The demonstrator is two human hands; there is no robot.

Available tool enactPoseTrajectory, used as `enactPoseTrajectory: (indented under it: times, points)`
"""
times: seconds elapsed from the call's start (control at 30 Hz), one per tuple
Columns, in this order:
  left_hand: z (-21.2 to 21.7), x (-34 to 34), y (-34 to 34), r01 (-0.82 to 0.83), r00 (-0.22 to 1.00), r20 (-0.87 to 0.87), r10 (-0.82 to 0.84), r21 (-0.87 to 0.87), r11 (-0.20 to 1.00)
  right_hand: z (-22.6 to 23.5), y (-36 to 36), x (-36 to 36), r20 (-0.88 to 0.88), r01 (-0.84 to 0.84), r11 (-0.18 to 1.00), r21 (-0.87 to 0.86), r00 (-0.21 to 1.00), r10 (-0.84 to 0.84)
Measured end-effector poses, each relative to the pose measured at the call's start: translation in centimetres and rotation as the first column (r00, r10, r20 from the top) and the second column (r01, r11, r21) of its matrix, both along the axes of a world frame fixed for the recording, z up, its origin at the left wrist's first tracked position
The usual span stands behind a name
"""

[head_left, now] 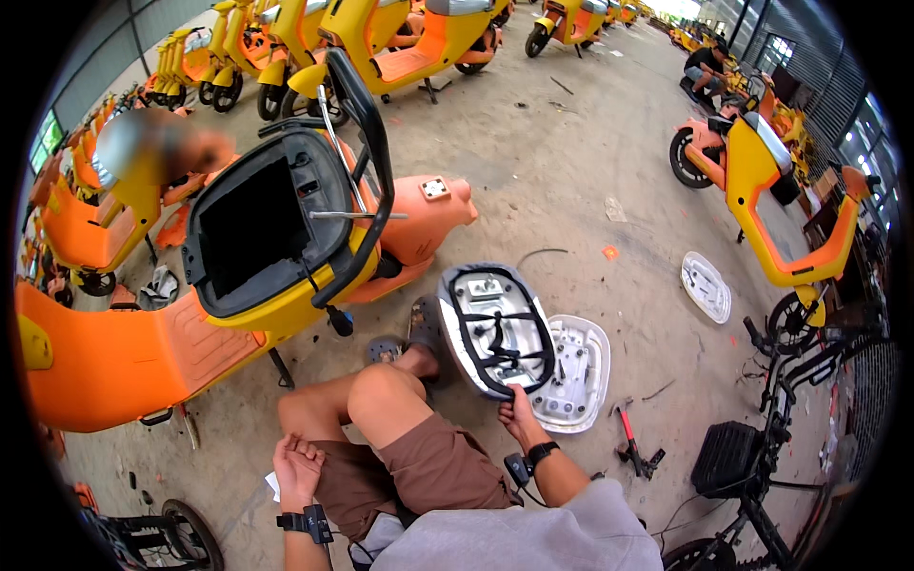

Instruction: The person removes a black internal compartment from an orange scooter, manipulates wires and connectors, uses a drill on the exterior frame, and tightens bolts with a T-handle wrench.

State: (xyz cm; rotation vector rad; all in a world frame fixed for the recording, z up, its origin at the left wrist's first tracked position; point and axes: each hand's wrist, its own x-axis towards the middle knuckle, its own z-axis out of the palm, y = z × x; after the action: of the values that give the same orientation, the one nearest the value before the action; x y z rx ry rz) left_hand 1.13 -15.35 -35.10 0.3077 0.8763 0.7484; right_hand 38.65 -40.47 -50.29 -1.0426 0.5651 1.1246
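Right hand (517,411) clamped on the near rim of a scooter seat (481,354), thumb on the edge, rest of the fingers mostly hidden beneath. Seat sits just beyond the grip, tilted, underside showing: white shell, dark rim, black straps; top face out of sight. Left hand (300,464) well left of the grip, by the thigh, fingers loosely curled, palm up; can't tell if it touches the shorts (438,466). Dark band and small device on each wrist; device markings too small to read. Left forearm cut off by the lower edge.

Just right of the grip, a white panel (592,376) on the floor, partly covered by the seat; contact unclear. Farther right, red-handled tool (627,428), its dark head hard to make out. Beyond that, black bike frame (752,457), cut off by the fisheye rim.

Left of the grip and beyond, yellow-orange scooter (419,214); its open compartment is solid black, contents unreadable. White square label on its orange body, print illegible. Far right of the grip, second white panel (706,287).

Farthest: parked scooters (438,43) overlapping, blurred patch at left over one; crouching person (706,71), small, partly hidden by scooters.
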Motion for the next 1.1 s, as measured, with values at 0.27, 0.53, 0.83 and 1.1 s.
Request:
enactPoseTrajectory:
  times: [0.27, 0.53, 0.83, 1.1]
  points:
    - [-0.6, -0.6, -0.2, 0.011, 0.999, -0.037, -0.011, 0.007, 1.0, 0.8, -1.4, -1.5, -0.039, 0.005, 1.0, 0.013, 0.999, -0.005]
    - [-1.2, -0.5, 0.5, 0.047, 0.999, 0.016, -0.047, 0.004, 0.999, 1.1, -8.4, -0.9, -0.038, 0.244, 0.969, -0.038, 0.969, -0.246]
    - [-0.6, -0.3, 0.4, 0.027, 0.997, 0.075, -0.026, -0.001, 1.0, -3.4, -12.3, 1.3, 0.037, 0.406, 0.893, -0.192, 0.913, -0.407]
    - [-1.3, -1.0, 0.3, -0.018, 0.992, 0.119, 0.028, -0.084, 0.996, -8.0, -11.5, 0.7, 0.155, 0.38, 0.847, -0.371, 0.925, -0.347]
